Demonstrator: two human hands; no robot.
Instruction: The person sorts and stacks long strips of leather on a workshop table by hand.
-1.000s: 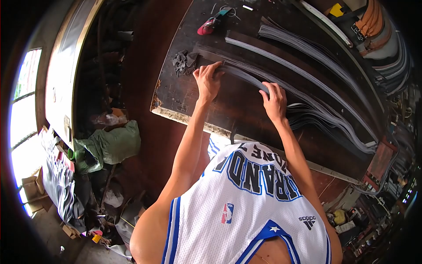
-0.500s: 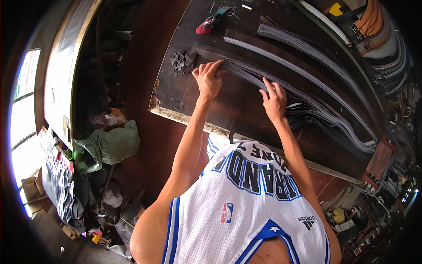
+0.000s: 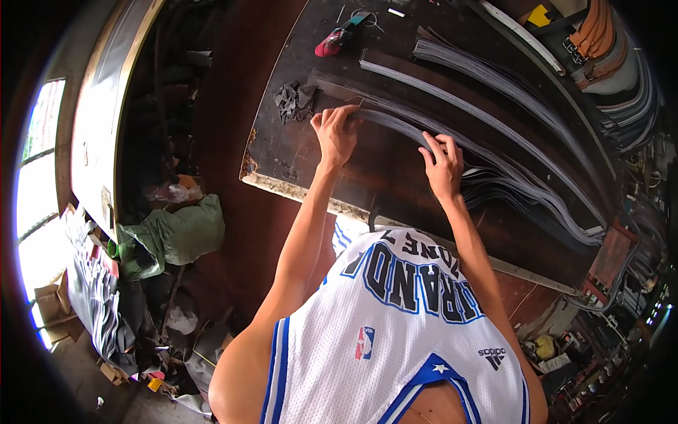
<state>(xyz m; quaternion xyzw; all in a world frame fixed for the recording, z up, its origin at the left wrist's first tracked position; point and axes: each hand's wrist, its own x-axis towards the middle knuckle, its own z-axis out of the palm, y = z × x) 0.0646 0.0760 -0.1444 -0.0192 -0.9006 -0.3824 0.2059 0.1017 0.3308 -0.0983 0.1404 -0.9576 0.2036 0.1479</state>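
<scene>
Long dark strips, leather-like and grey along their edges, lie lengthwise across the dark table (image 3: 367,162). My left hand (image 3: 335,138) is closed at the left end of one dark strip (image 3: 395,121), pinching it between thumb and fingertips. Farther along that strip, my right hand (image 3: 445,166) holds its near edge between thumb and forefinger, the other fingers bent. Beyond it runs a flat stack of strips (image 3: 452,131). Fanned-out strips (image 3: 501,185) lie just right of my right hand. Left of my left hand sits a small heap of dark scraps (image 3: 293,100).
Two more strip stacks (image 3: 452,88) (image 3: 494,74) lie farther back on the table. A red-and-green tool (image 3: 335,41) rests near the far left corner. Tan belts (image 3: 593,35) hang at upper right. A green bag (image 3: 183,237) stands left of the table.
My left fingertips have come slightly nearer to me, drawing a strip's end away from the stack behind. My right hand has shifted slightly right and nearer, and the strip shows more plainly.
</scene>
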